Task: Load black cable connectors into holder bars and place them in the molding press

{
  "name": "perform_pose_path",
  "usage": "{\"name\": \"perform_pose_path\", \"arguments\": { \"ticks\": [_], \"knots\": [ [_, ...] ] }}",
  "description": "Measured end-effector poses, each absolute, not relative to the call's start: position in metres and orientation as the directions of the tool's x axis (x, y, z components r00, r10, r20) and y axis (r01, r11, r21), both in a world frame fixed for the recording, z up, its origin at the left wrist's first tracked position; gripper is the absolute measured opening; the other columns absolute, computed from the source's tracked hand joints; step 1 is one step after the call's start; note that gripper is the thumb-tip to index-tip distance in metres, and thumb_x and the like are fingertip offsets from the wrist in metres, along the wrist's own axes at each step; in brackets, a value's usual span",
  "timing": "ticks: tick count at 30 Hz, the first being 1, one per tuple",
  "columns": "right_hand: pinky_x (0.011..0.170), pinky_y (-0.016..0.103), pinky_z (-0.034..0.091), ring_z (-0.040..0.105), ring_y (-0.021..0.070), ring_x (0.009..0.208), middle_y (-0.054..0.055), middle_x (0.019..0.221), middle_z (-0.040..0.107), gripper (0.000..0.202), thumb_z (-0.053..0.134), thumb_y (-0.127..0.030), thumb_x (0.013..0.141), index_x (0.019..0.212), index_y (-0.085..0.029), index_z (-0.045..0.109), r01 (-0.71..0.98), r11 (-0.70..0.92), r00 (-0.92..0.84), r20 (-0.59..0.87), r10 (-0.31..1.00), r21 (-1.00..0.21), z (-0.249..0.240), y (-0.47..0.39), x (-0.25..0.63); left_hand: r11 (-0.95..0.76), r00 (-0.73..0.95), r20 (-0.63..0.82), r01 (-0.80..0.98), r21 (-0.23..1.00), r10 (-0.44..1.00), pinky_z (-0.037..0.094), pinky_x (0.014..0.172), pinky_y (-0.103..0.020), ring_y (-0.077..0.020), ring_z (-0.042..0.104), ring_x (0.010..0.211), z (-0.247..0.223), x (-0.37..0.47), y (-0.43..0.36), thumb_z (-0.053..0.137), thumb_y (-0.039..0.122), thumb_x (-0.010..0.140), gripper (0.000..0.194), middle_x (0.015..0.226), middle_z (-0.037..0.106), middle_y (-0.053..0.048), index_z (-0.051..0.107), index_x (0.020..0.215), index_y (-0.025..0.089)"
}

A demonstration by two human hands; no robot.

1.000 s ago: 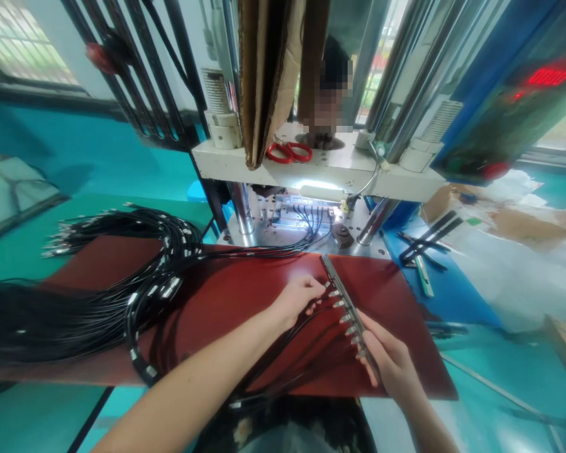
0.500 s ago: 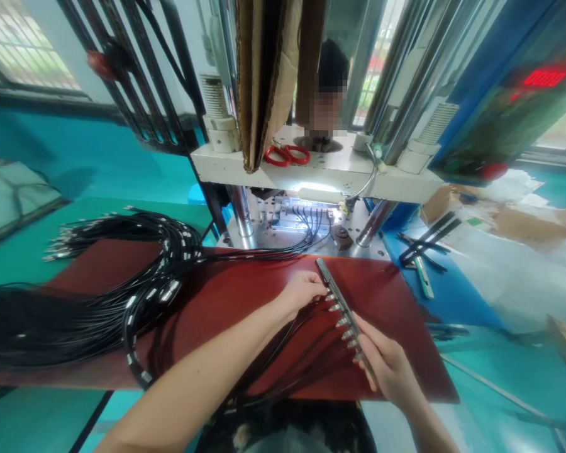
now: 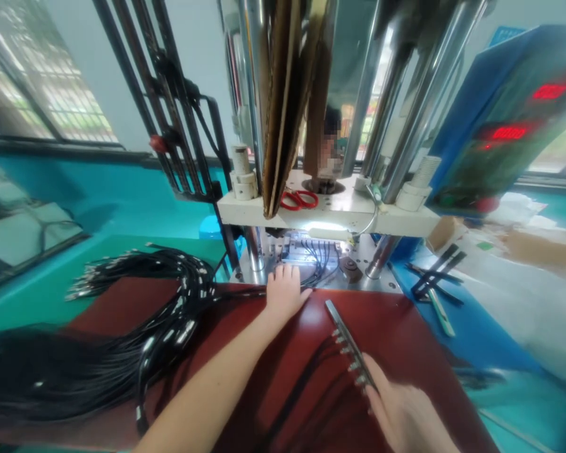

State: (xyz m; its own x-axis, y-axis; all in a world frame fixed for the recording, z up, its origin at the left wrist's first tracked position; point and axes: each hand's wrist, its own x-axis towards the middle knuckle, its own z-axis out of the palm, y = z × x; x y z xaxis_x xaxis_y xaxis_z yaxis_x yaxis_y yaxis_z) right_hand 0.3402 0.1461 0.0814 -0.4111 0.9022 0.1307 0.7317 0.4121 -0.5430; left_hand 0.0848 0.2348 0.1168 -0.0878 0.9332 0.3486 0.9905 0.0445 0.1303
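Left hand, grip apart, rests by press cables; right hand, grip clamped on connector bar. Keep bar level, wires untangled.

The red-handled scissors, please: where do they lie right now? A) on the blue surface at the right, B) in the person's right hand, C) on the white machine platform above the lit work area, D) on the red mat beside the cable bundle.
C: the red-handled scissors rest on the white machine platform, beside the cardboard.
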Motion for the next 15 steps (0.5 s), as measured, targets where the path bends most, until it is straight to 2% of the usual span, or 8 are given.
{"name": "perform_pose_path", "arguments": {
  "ticks": [2, 6, 9, 11, 12, 13, 14, 15],
  "knots": [
    [0.039, 0.031, 0.044, 0.058, 0.0235, 0.039, 0.004, 0.048, 0.063, 0.038, 0.048, -0.036, 0.078, 0.114, -0.028, 0.057, 0.744, 0.453, -0.445, 0.142, 0.884, -0.492, 0.076, 0.15, 0.341, 0.06, -0.09, 0.316, 0.993, 0.101, 0.945, 0.032, 0.077, -0.038, -0.0268, 0.042, 0.093, 0.105, 0.086, 0.238, 0.052, 0.049, 0.074, 0.038, 0.094, 0.051, -0.011, 0.053, 0.09, 0.015],
    [0.038, 0.032, 0.043, 0.057, 0.0245, 0.037, 0.002, 0.045, 0.061, 0.029, 0.052, -0.038, 0.074, 0.1, -0.034, 0.065, 0.732, 0.506, -0.51, 0.126, 0.851, -0.456, 0.083, 0.169, 0.342, 0.001, -0.039, 0.348, 0.994, 0.109, 0.937, 0.033, 0.072, -0.037, -0.0233, 0.045, 0.086, 0.086, 0.099, 0.242, 0.047, 0.037, 0.08, 0.022, 0.087, 0.05, -0.007, 0.052, 0.084, 0.017],
    [0.053, 0.031, 0.048, 0.065, 0.0246, 0.058, 0.003, 0.068, 0.07, 0.023, 0.051, -0.036, 0.077, 0.094, -0.032, 0.067, 0.704, 0.538, -0.541, 0.142, 0.829, -0.463, 0.11, 0.209, 0.333, -0.03, -0.024, 0.343, 0.988, 0.152, 0.939, 0.033, 0.069, -0.035, -0.0221, 0.046, 0.084, 0.081, 0.103, 0.244, 0.047, 0.032, 0.081, 0.015, 0.086, 0.05, -0.006, 0.05, 0.084, 0.018],
    [0.068, 0.032, 0.048, 0.064, 0.0238, 0.078, 0.004, 0.088, 0.07, 0.024, 0.048, -0.033, 0.08, 0.095, -0.027, 0.067, 0.656, 0.543, -0.552, 0.158, 0.819, -0.524, 0.13, 0.251, 0.317, -0.034, -0.026, 0.329, 0.984, 0.177, 0.944, 0.033, 0.069, -0.034, -0.0216, 0.046, 0.083, 0.079, 0.102, 0.245, 0.046, 0.03, 0.081, 0.013, 0.085, 0.05, -0.006, 0.05, 0.084, 0.018],
    [0.071, 0.031, 0.047, 0.064, 0.0221, 0.079, 0.004, 0.088, 0.07, 0.025, 0.048, -0.031, 0.081, 0.096, -0.024, 0.066, 0.644, 0.52, -0.532, 0.16, 0.832, -0.561, 0.139, 0.276, 0.307, -0.035, -0.028, 0.324, 0.982, 0.186, 0.946, 0.034, 0.068, -0.033, -0.0216, 0.047, 0.084, 0.079, 0.101, 0.246, 0.046, 0.03, 0.081, 0.012, 0.085, 0.05, -0.006, 0.05, 0.083, 0.018],
    [0.063, 0.029, 0.047, 0.063, 0.0188, 0.064, 0.002, 0.074, 0.069, 0.023, 0.05, -0.03, 0.08, 0.094, -0.021, 0.066, 0.661, 0.446, -0.45, 0.158, 0.879, -0.604, 0.145, 0.302, 0.296, -0.037, -0.027, 0.32, 0.981, 0.193, 0.947, 0.034, 0.068, -0.033, -0.0218, 0.047, 0.084, 0.079, 0.1, 0.246, 0.045, 0.03, 0.081, 0.012, 0.085, 0.05, -0.005, 0.05, 0.083, 0.018],
    [0.053, 0.026, 0.045, 0.057, 0.0152, 0.048, -0.001, 0.057, 0.064, 0.021, 0.052, -0.027, 0.079, 0.091, -0.019, 0.066, 0.69, 0.336, -0.342, 0.121, 0.932, -0.641, 0.15, 0.328, 0.285, -0.038, -0.028, 0.316, 0.979, 0.2, 0.948, 0.034, 0.068, -0.034, -0.022, 0.047, 0.084, 0.079, 0.099, 0.247, 0.045, 0.03, 0.081, 0.012, 0.086, 0.05, -0.005, 0.05, 0.084, 0.019],
    [0.047, 0.025, 0.043, 0.05, 0.0119, 0.038, -0.003, 0.047, 0.057, 0.018, 0.051, -0.025, 0.08, 0.085, -0.016, 0.066, 0.697, 0.296, -0.285, 0.127, 0.95, -0.653, 0.152, 0.352, 0.274, -0.04, -0.027, 0.311, 0.977, 0.209, 0.95, 0.035, 0.069, -0.034, -0.0221, 0.047, 0.084, 0.079, 0.098, 0.247, 0.045, 0.03, 0.081, 0.013, 0.086, 0.05, -0.005, 0.05, 0.084, 0.019]
  ]
}}
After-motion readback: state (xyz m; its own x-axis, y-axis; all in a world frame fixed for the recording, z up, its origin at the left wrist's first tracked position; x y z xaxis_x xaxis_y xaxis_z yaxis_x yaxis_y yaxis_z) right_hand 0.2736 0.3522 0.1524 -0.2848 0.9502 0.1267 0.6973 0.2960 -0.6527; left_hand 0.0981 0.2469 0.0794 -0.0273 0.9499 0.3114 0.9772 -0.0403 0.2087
